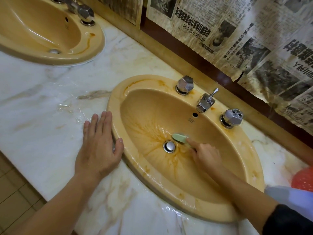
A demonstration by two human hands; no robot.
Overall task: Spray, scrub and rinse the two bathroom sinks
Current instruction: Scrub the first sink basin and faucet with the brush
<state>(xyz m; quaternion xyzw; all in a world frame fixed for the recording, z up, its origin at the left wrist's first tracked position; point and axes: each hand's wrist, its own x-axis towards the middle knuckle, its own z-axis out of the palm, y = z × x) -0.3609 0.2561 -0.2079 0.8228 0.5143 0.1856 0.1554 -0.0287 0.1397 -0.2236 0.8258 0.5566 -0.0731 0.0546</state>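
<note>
A tan oval sink (243, 150) is set in a wet marble counter (42, 102); orange-brown streaks run down its bowl toward the metal drain plug (169, 146). My right hand (205, 154) is inside the bowl and grips a pale green brush (180, 137), its head pressed on the bowl just above the drain. My left hand (99, 146) lies flat on the counter with straight fingers, the thumb on the sink's left rim. A second tan sink (94, 39) sits at the upper left, with a rusty streak on its right rim.
A chrome spout (205, 102) and two faceted chrome taps (185, 84) (232, 117) stand on the sink's back rim. A white spray bottle (288, 195) and a red-orange object (303, 179) lie at the right edge. Old newspaper (237, 31) covers the wall behind.
</note>
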